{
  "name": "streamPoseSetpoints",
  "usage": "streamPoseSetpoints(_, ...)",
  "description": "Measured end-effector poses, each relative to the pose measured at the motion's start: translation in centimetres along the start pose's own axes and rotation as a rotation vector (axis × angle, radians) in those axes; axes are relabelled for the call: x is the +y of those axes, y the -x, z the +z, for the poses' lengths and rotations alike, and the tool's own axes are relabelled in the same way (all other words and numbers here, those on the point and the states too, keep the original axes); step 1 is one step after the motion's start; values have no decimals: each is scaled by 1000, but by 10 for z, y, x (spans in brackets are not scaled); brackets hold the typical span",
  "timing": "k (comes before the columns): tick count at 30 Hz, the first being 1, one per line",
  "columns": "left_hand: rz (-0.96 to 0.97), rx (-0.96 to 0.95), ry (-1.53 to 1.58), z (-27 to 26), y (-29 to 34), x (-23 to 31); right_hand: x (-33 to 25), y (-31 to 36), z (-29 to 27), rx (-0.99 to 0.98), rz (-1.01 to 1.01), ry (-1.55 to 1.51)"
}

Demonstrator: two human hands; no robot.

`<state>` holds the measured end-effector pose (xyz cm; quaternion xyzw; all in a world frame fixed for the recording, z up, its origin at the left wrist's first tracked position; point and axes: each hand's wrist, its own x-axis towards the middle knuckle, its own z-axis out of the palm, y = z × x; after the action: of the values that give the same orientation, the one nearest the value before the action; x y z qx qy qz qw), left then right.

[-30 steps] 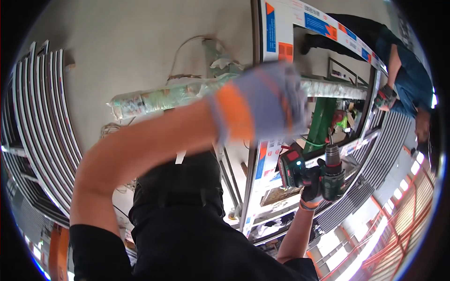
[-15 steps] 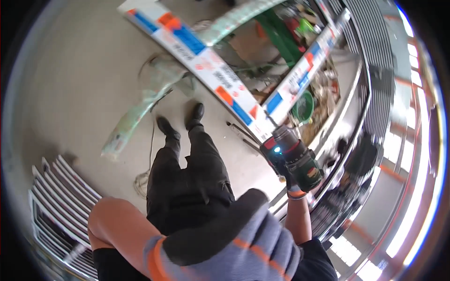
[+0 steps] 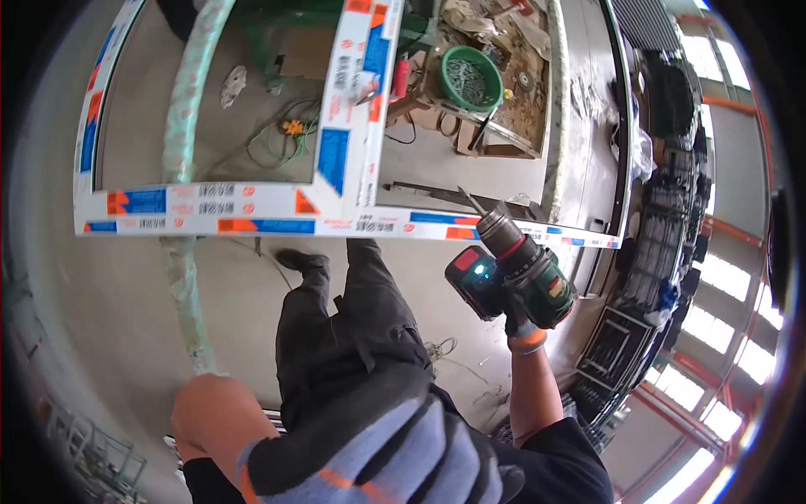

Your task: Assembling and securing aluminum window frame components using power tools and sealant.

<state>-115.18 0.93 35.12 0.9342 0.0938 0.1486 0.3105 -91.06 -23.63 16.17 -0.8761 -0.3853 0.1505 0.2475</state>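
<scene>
My right hand (image 3: 522,326), in a grey and orange glove, is wrapped round the handle of a dark green and black cordless drill (image 3: 525,269). A small light glows on the drill, and its bit points up and to the left, over the front bar of a white frame (image 3: 277,206) covered in blue and orange film. Whether the bit touches the bar I cannot tell. My left hand (image 3: 378,462), in a matching glove, is close in front of my chest, fingers curled; what it holds, if anything, is hidden.
A green bowl of screws (image 3: 472,80) stands on a cluttered wooden bench (image 3: 529,139) beyond the frame. A long support wrapped in greenish film (image 3: 180,126) passes under the frame at left. Cables (image 3: 294,130) lie on the floor. Stacked dark profiles (image 3: 672,202) line the right side.
The view has swung round, so the frame now lies level across the picture instead of slanting. The drill stays in my right hand; my left hand stays curled near my chest.
</scene>
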Motion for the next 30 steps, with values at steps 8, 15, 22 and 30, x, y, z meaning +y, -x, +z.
streamPoseSetpoints(8,-112,-197,93,134,-231,-58,6,-173,-62,238,-155,-376)
streamPoseSetpoints(15,-515,17,294,253,-356,-148,44,-339,-106,-478,13,-1010)
streamPoseSetpoints(22,-903,479,730,325,-346,-274,253,-622,-43,-77,-57,-74)
streamPoseSetpoints(30,-975,455,1450,308,-441,-247,381,-853,43,-68,-73,601)
